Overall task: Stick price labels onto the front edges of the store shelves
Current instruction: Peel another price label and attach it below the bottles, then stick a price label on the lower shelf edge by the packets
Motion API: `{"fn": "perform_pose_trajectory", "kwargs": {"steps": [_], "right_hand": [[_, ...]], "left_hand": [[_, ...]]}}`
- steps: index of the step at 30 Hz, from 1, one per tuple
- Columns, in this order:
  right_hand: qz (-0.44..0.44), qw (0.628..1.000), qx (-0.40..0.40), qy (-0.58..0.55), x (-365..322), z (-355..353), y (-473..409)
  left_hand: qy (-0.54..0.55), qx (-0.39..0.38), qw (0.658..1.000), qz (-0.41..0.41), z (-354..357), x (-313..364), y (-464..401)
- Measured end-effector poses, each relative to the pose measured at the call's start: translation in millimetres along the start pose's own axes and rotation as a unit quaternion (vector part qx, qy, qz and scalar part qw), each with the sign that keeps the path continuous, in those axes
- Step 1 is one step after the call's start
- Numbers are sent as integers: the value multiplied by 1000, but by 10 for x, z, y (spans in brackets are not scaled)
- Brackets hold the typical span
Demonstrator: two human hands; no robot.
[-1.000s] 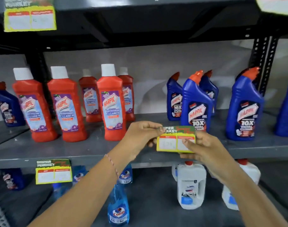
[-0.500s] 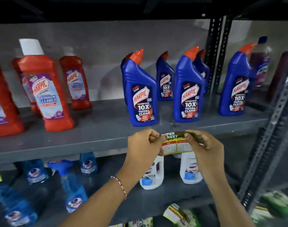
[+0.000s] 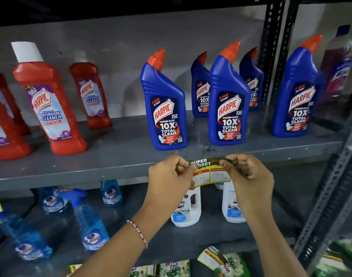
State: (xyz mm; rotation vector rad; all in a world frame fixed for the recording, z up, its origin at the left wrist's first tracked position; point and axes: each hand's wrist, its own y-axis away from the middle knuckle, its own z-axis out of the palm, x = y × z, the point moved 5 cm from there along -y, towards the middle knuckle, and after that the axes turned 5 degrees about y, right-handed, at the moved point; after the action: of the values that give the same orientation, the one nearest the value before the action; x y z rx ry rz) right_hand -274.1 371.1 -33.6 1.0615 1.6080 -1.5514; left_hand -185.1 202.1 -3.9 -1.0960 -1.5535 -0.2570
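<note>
A green and yellow price label (image 3: pixel 210 172) with two white price boxes lies against the front edge of the grey middle shelf (image 3: pixel 91 172), below the blue Harpic bottles (image 3: pixel 164 108). My left hand (image 3: pixel 169 176) pinches its upper left corner. My right hand (image 3: pixel 247 172) pinches its upper right corner. The label bows slightly between them, and its lower edge hangs below the shelf edge.
Red Harpic bottles (image 3: pixel 49 104) stand at the left of the same shelf. Blue spray bottles (image 3: pixel 91 222) and white jugs (image 3: pixel 186 208) fill the shelf below. A perforated metal upright (image 3: pixel 331 186) rises at the right. Another label (image 3: pixel 213 256) hangs on the lowest shelf edge.
The view has shifted right along the shelf from the red bottles to the blue ones. Both hands carried the label down and now hold it by its top corners at the shelf edge.
</note>
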Motion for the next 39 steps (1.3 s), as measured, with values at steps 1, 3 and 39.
{"fn": "perform_pose_trajectory", "kwargs": {"steps": [1,3,39], "right_hand": [[-7,1000,7,10,-1,9,1],[-25,999,35,32,-3,10,9],[213,937,-203,190,3099,7,1373]], "left_hand": [[-2,3,1000,-1,-9,5,-5],[-30,8,1000,-2,-36,25,-28],[-91,-156,961,-209,1483,-2856,1315]]}}
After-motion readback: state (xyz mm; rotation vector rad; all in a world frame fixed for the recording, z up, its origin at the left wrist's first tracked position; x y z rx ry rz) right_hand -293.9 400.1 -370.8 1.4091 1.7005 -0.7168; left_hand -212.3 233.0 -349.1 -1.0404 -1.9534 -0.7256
